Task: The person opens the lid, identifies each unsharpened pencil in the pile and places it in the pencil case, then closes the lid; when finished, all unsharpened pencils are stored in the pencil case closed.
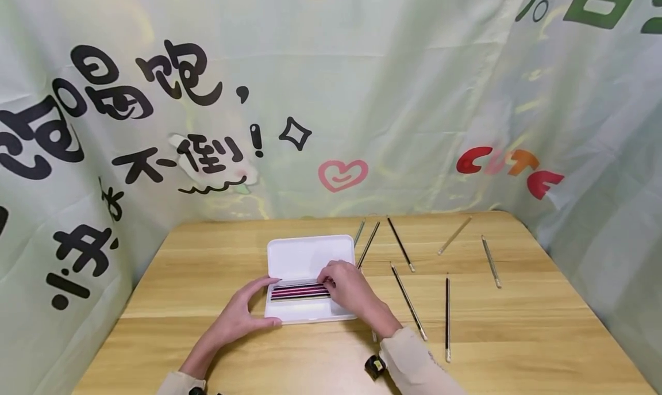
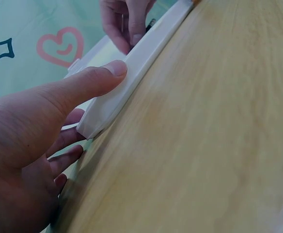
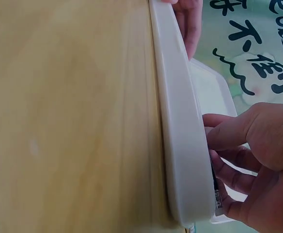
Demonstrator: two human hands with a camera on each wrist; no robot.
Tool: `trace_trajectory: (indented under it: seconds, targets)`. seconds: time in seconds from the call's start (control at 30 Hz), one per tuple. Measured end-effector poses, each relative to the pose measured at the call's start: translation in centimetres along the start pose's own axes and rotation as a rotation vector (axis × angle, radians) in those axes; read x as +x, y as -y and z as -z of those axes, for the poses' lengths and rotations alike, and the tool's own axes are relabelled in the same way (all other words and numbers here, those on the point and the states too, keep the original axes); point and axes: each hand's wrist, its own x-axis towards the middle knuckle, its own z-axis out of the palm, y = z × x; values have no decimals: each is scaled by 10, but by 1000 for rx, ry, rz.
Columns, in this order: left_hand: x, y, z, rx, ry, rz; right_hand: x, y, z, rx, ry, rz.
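A white pencil case (image 1: 310,313) lies on the table with its lid (image 1: 305,257) raised at the back. Several pencils (image 1: 297,292), dark and magenta, lie side by side in its tray. My left hand (image 1: 235,314) holds the case's left end, the thumb against the front wall in the left wrist view and the fingers round the far side. My right hand (image 1: 351,288) reaches into the right part of the tray, its curled fingers on a pencil. In the right wrist view that dark pencil's end (image 3: 217,196) shows beneath the fingers; the fingertips are partly hidden.
Several loose pencils lie scattered right of the case, among them a black one (image 1: 447,320), another dark one (image 1: 408,300) and a grey one (image 1: 491,261). The wooden table (image 1: 543,337) meets a printed fabric curtain (image 1: 414,125) behind and at the sides.
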Motion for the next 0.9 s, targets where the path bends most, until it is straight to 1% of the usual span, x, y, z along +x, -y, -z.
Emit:
trace_trajectory:
  seconds: [0.07,0.27,0.4,0.6,0.73,0.9]
  targets:
    - [-1,0,0,-4,-1,-2,0,2,-1,-2,5,2]
    - [-1,1,-1,3,2,7,-1,5,-4,0,24,-32]
    - [0,1,-1,5,0,10,0,4,-1,25,27,-38]
    - [0,1,1,28,0,7,0,0,13,97,10,-42]
    - [-1,0,1,28,0,8,-1,-4,24,140,3,-67]
    - [-2,-1,1,9,0,11,-6,-14,41,208,-12,-134]
